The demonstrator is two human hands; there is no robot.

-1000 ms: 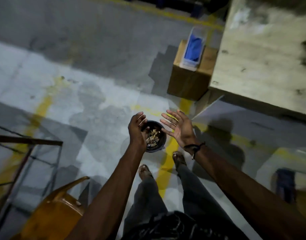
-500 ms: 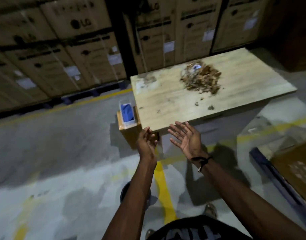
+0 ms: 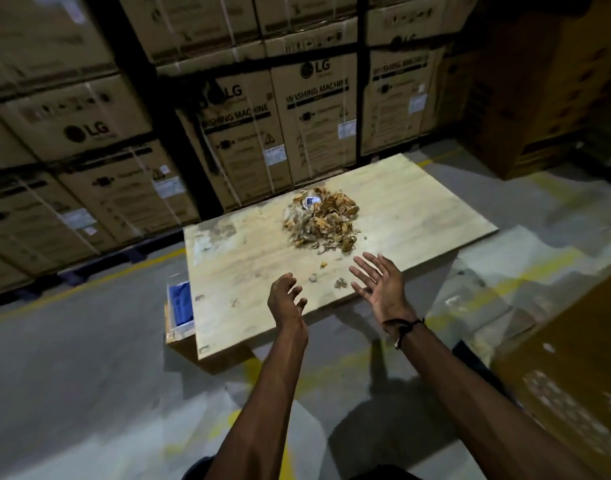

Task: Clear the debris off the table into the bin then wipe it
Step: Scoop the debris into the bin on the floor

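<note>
A pale wooden table (image 3: 418, 216) stands ahead, with a brown heap of debris (image 3: 323, 220) near its middle and a few loose scraps (image 3: 339, 282) by the near edge. My left hand (image 3: 286, 301) hovers over the near edge, fingers loosely curled and holding nothing. My right hand (image 3: 382, 287) is beside it, palm up, fingers spread, empty, close to the loose scraps. A clear box with a blue cloth (image 3: 181, 303) sits on a cardboard box at the table's left end. The bin is out of view.
Stacked washing-machine cartons (image 3: 248, 133) form a wall behind the table. A brown carton (image 3: 567, 368) stands at my right. The concrete floor (image 3: 89, 375) has yellow lines.
My view has lifted from the bin on the floor up to the table. Both empty hands have moved forward from above the bin to the table's near edge.
</note>
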